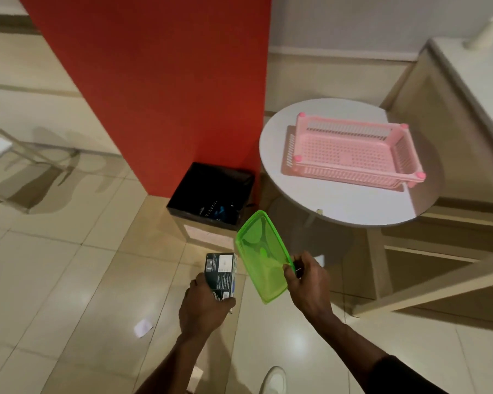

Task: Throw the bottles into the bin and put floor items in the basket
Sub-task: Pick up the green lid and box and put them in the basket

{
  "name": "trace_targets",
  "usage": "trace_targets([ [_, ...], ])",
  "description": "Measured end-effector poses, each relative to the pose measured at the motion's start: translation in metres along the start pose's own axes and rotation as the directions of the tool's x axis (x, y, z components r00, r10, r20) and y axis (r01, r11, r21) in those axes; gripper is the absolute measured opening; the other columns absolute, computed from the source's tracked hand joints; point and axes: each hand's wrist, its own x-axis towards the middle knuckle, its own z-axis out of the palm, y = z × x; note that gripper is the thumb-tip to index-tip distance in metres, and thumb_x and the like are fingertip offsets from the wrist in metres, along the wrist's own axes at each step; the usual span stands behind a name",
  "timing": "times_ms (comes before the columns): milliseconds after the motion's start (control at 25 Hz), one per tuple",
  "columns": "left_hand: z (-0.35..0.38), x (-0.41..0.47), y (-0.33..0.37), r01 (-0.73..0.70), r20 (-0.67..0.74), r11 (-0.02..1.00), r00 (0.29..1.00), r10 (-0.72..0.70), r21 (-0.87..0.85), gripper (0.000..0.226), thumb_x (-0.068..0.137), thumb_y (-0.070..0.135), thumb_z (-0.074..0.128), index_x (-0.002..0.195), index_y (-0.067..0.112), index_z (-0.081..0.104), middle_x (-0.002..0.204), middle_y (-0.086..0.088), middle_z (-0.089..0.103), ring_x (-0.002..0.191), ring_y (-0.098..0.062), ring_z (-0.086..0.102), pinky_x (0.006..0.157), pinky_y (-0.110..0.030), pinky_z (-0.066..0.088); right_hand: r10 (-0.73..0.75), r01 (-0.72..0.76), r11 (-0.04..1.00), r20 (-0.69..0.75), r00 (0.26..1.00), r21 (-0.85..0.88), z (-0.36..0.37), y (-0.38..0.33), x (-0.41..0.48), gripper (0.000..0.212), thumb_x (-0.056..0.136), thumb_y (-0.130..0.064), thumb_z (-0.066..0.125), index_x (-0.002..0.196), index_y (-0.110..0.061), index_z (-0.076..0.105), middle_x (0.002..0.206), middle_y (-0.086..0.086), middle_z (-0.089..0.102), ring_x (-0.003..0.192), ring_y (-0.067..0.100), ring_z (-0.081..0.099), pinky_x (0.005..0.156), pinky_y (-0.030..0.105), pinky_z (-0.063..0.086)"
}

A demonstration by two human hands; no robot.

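Left hand (204, 305) grips a small box (221, 275); right hand (308, 282) pinches a green lid (261, 254) by one edge, both over the floor. Bin (211, 194) ahead, pink basket (350, 152) empty on table (339, 203) beyond. Edge pinch looks weak; lid could slip or land in bin.

Left hand (204, 305) grips a small dark box (221, 275), right hand (306, 280) pinches a green container (261, 251) by its rim, tilted. Ahead, the black-lined bin (211, 191) stands against the red pillar (165, 81); the pink basket (350, 150) sits on the round white table (339, 203).
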Motion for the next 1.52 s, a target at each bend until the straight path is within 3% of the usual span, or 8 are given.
trace_targets([
  [200,0.014,0.024,0.094,-0.115,0.004,0.993,0.993,0.115,0.036,0.081,0.061,0.056,0.083,0.131,0.027,0.054,0.123,0.004,0.064,0.112,-0.025,0.065,0.088,-0.04,0.056,-0.011,0.028,0.995,-0.178,0.984,0.096,-0.06,-0.001,0.051,0.017,0.084,-0.015,0.076,0.087,-0.027,0.064,0.077,-0.012,0.066,0.069,0.004,0.063,0.06,0.022,0.048],
  [440,0.011,0.093,0.198,-0.213,-0.032,0.977,0.976,0.214,0.034,0.08,0.066,0.055,0.084,0.131,0.02,0.055,0.124,-0.002,0.066,0.111,-0.028,0.067,0.091,-0.044,0.058,0.096,0.002,0.965,-0.361,0.928,0.26,-0.109,-0.007,0.128,0.008,0.09,-0.019,0.073,0.095,-0.024,0.068,0.083,-0.009,0.071,0.074,0.008,0.067,0.066,0.036,0.058],
  [600,0.013,0.162,0.285,-0.304,-0.054,0.952,0.951,0.306,0.048,0.081,0.066,0.061,0.082,0.13,0.018,0.055,0.125,-0.005,0.065,0.113,-0.032,0.066,0.091,-0.046,0.058,0.207,-0.07,0.952,-0.453,0.867,0.299,-0.14,0.007,0.204,0.008,0.094,-0.022,0.072,0.099,-0.022,0.066,0.085,-0.004,0.072,0.076,0.019,0.073,0.067,0.048,0.063],
  [760,0.021,0.227,0.368,-0.382,-0.006,0.921,0.924,0.383,0.073,0.087,0.067,0.064,0.084,0.13,0.014,0.052,0.124,-0.008,0.064,0.111,-0.033,0.066,0.088,-0.045,0.06,0.363,-0.189,0.914,-0.517,0.775,0.358,-0.161,0.015,0.28,0.01,0.094,-0.022,0.074,0.102,-0.022,0.067,0.084,-0.002,0.073,0.068,0.014,0.074,0.057,0.045,0.064],
  [880,0.03,0.265,0.408,-0.44,0.026,0.892,0.898,0.44,0.102,0.088,0.068,0.063,0.085,0.131,0.013,0.05,0.122,-0.008,0.064,0.11,-0.03,0.065,0.084,-0.042,0.059,0.437,-0.245,0.887,-0.538,0.721,0.391,-0.166,0.017,0.327,0.009,0.094,-0.022,0.073,0.1,-0.024,0.067,0.085,-0.004,0.074,0.068,0.015,0.074,0.063,0.047,0.065],
  [1200,0.074,0.332,0.476,-0.445,0.153,0.867,0.894,0.42,0.222,0.091,0.075,0.054,0.085,0.138,0.002,0.046,0.133,-0.018,0.06,0.123,-0.039,0.06,0.1,-0.047,0.054,0.555,-0.4,0.826,-0.451,0.699,0.397,-0.159,0.045,0.413,0.024,0.094,-0.013,0.073,0.112,-0.021,0.06,0.085,0.001,0.072,0.064,0.019,0.074,0.066,0.051,0.064],
  [1360,0.107,0.347,0.494,-0.382,0.153,0.873,0.924,0.351,0.303,0.089,0.081,0.043,0.082,0.145,0.0,0.039,0.138,-0.018,0.053,0.126,-0.04,0.057,0.1,-0.048,0.053,0.596,-0.524,0.8,-0.293,0.748,0.292,-0.147,0.083,0.455,0.034,0.09,-0.011,0.075,0.113,-0.022,0.053,0.075,0.003,0.073,0.068,0.027,0.074,0.078,0.054,0.061],
  [1520,0.136,0.356,0.498,-0.345,0.151,0.862,0.938,0.311,0.371,0.088,0.085,0.039,0.081,0.149,0.0,0.035,0.139,-0.018,0.048,0.125,-0.039,0.059,0.098,-0.047,0.057,0.637,-0.625,0.771,-0.126,0.76,0.122,-0.136,0.116,0.486,0.041,0.085,-0.012,0.074,0.118,-0.017,0.05,0.093,0.014,0.073,0.075,0.036,0.075,0.082,0.053,0.06],
])
